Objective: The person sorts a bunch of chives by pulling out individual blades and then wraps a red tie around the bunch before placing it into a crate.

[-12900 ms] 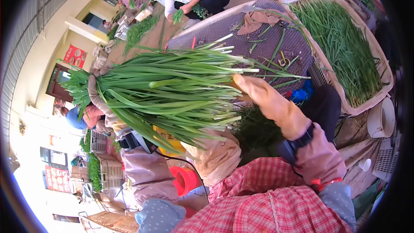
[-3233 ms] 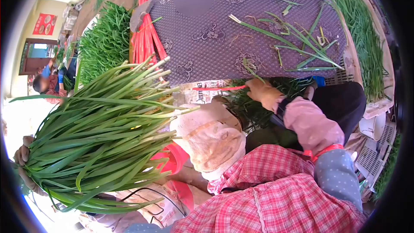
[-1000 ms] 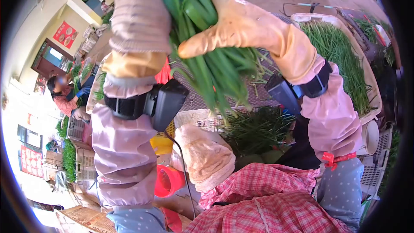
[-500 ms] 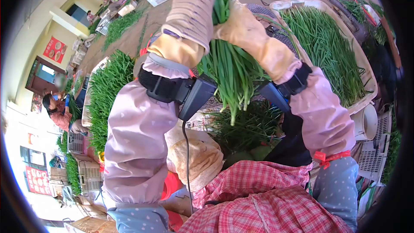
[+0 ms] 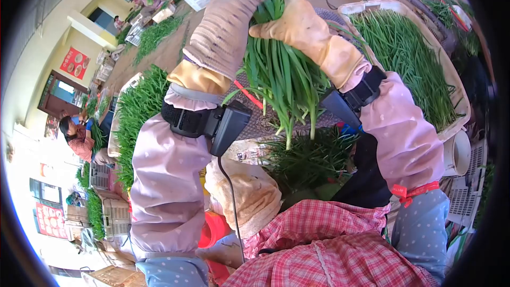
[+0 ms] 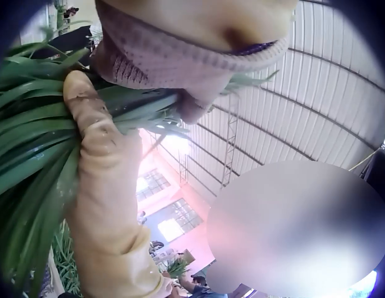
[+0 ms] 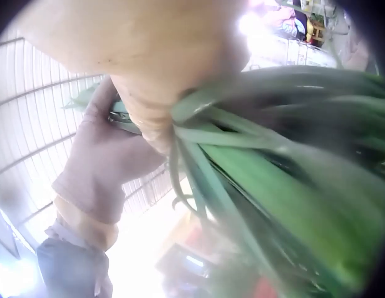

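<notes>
In the head view a bunch of garlic chives (image 5: 284,74) hangs from both hands, leaf tips up and pale stem ends down. My left hand (image 5: 228,26), in a striped knit glove, grips it near the top. Just below, my right hand (image 5: 297,26) in a tan rubber glove holds the bunch with its thumb across the front. The left wrist view shows the tan thumb (image 6: 87,105) lying over the leaves (image 6: 31,130). In the right wrist view leaves (image 7: 292,180) fan out from under the right glove (image 7: 174,62). A red strip (image 5: 248,95) shows beside the bunch.
A tray (image 5: 462,101) of cut chives stands at the right, its rim close to the right sleeve. More greens (image 5: 138,117) stand at the left, and a dark heap (image 5: 313,162) lies below the hands. A person (image 5: 79,138) sits at far left. A red bucket (image 5: 212,228) is by the knee.
Earlier the left hand held the bunch sideways and the right hand pinched a red strip. Both hands then came together on the bunch; since half a second ago they have shifted slightly left.
</notes>
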The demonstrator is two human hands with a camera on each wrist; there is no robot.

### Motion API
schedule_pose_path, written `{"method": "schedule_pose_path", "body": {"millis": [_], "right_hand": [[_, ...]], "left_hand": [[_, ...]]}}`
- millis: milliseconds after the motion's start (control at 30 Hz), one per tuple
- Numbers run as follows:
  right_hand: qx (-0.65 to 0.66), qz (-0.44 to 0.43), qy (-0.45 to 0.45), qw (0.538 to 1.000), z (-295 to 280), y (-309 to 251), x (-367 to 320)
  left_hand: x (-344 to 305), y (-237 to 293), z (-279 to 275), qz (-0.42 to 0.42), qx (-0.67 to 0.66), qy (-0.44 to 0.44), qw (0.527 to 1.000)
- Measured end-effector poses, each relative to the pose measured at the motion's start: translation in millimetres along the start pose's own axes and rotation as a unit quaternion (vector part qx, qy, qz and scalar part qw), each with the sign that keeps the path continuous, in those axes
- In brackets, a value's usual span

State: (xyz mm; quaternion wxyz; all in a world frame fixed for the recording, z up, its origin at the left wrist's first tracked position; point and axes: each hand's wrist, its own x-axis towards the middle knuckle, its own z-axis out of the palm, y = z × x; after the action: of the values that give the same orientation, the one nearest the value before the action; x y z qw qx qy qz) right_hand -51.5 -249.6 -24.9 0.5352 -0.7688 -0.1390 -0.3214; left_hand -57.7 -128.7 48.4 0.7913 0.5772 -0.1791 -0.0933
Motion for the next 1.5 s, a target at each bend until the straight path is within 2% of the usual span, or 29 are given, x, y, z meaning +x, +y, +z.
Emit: {"method": "schedule_pose_path", "body": {"millis": [67,133,200,367,433,467,500,533,567,600,633,667,700,733,800,833,900,933,967,1000,1033,1067,1100,1133,1200,1267,1333,1400,1500], "right_hand": [[-0.104,-0.045,-0.022,0.993,-3,-16,10],[-0.147,-0.035,-0.045,0.988,-4,-47,12],[-0.271,0.114,-0.061,0.954,-4,-90,12],[-0.263,0.090,-0.093,0.956,-3,-98,12],[-0.203,-0.028,0.009,0.979,-7,-107,-2],[-0.234,-0.166,0.113,0.951,-15,-91,-14],[-0.246,-0.160,0.173,0.940,-27,-95,-37],[-0.073,-0.054,0.131,0.987,-38,-117,-60],[0.104,-0.048,-0.066,0.991,-35,-115,-84],[0.307,0.056,-0.276,0.909,-32,-113,-109],[0.376,0.180,-0.415,0.809,-30,-110,-133],[0.538,0.237,-0.446,0.674,0,-92,-167],[0.623,0.258,-0.395,0.624,21,-83,-184],[0.623,0.255,-0.393,0.626,30,-68,-186],[0.757,0.309,-0.209,0.536,40,-44,-180],[0.758,0.304,-0.205,0.540,39,-34,-174],[0.781,0.274,-0.117,0.548,29,-15,-163],[0.780,0.271,-0.112,0.553,27,-9,-162],[0.789,0.294,-0.076,0.534,25,-4,-163],[0.796,0.321,-0.041,0.511,24,2,-165],[0.807,0.345,-0.008,0.480,22,10,-169],[0.808,0.349,-0.006,0.475,20,16,-172],[0.796,0.329,-0.015,0.507,16,22,-176],[0.783,0.309,-0.025,0.540,13,28,-182],[0.802,0.287,-0.027,0.524,7,30,-197],[0.798,0.311,0.016,0.516,7,22,-215],[0.806,0.297,-0.012,0.513,15,21,-230],[0.735,0.355,0.048,0.576,25,12,-243],[0.731,0.386,0.036,0.561,32,26,-262]], "left_hand": [[-7,9,-9,0.027,0.014,0.001,1.000],[-2,17,-15,0.051,0.021,0.000,0.998],[-3,25,-20,0.067,0.037,0.014,0.997],[10,43,-24,0.134,0.064,0.044,0.988],[19,51,-29,0.162,0.082,0.061,0.982],[26,57,-30,0.177,0.084,0.071,0.978],[33,60,-38,0.188,0.099,0.084,0.974],[41,64,-44,0.202,0.110,0.099,0.968],[42,65,-44,0.198,0.108,0.108,0.968],[38,65,-39,0.188,0.095,0.114,0.971],[20,67,-24,0.160,0.060,0.110,0.979],[3,69,-9,0.133,0.024,0.107,0.985],[10,69,-18,0.143,0.033,0.079,0.986],[13,69,-23,0.152,0.042,0.056,0.986],[7,61,-8,0.182,0.063,0.098,0.976],[5,59,0,0.214,0.079,0.140,0.964],[8,55,-11,0.216,0.086,0.100,0.967],[12,49,-21,0.217,0.096,0.070,0.969],[14,41,-32,0.272,0.179,0.030,0.945],[9,32,-35,0.267,0.178,0.030,0.947],[0,23,-37,0.330,0.292,0.025,0.897],[-13,14,-40,0.385,0.404,0.018,0.830],[-36,15,-33,0.357,0.474,0.036,0.804],[-50,6,-40,0.351,0.478,0.036,0.804],[-74,-17,-54,0.321,0.335,0.043,0.885],[-118,-31,-63,0.171,0.102,0.102,0.975],[-157,-39,-63,0.145,-0.029,0.187,0.971],[-194,-61,-108,0.179,0.006,0.113,0.977],[-244,-73,-118,0.092,-0.044,0.170,0.980]]}}
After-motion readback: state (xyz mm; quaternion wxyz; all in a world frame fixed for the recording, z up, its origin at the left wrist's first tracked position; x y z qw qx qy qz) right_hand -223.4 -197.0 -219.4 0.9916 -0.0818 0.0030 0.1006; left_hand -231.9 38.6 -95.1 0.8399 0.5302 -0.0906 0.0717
